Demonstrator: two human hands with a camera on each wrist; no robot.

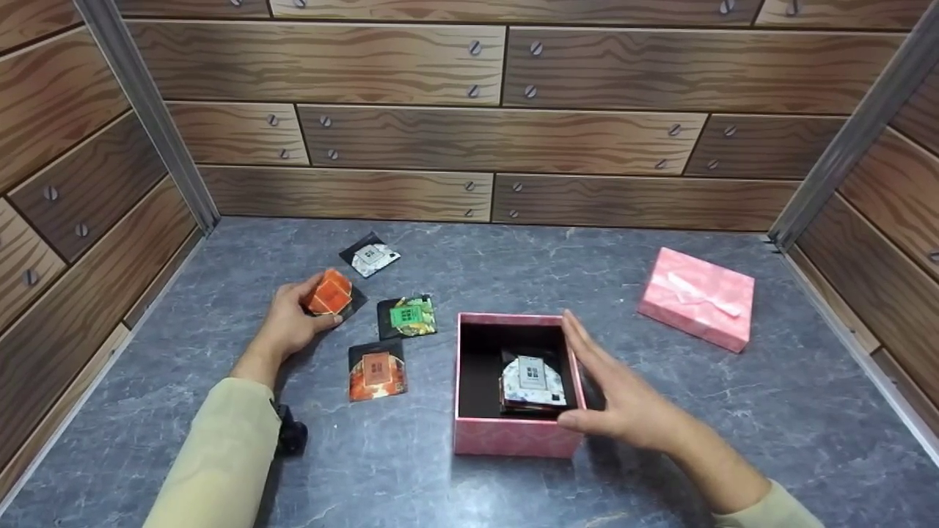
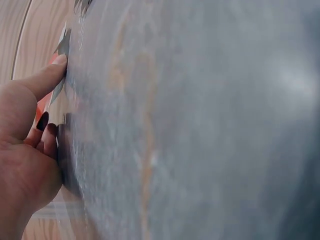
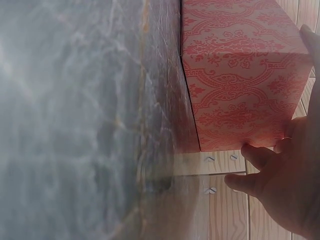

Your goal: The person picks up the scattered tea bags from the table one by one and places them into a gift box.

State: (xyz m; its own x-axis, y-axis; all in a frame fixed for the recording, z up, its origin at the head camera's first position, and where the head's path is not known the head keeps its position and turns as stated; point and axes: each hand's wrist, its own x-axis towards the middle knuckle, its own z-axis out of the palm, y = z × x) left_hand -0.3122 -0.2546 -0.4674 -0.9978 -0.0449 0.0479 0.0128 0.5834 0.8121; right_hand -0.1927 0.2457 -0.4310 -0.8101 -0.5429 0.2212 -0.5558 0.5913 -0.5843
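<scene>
My left hand (image 1: 293, 315) pinches an orange packet (image 1: 330, 292) between thumb and fingers, over a dark patch at the table. In the left wrist view, the thumb (image 2: 52, 70) presses on the packet, while much of the packet is hidden. My right hand (image 1: 623, 403) spans the right side of an uncovered pink box (image 1: 513, 438), thumb at the near corner and straight fingers along the wall. Its patterned side (image 3: 245, 100) shows in the right wrist view, fingertips at the edge. Inside lies a stack of packets, a white-and-blue packet (image 1: 532, 378) on top.
Between left hand and box lie a green packet (image 1: 408, 316) and an orange-and-black packet (image 1: 377, 371). Farther back is a black-and-white packet (image 1: 370, 254). The pink lid (image 1: 698, 297) with a ribbon bow sits at right. Wood-patterned panels (image 1: 411, 139) enclose the grey marbled table (image 1: 396, 469).
</scene>
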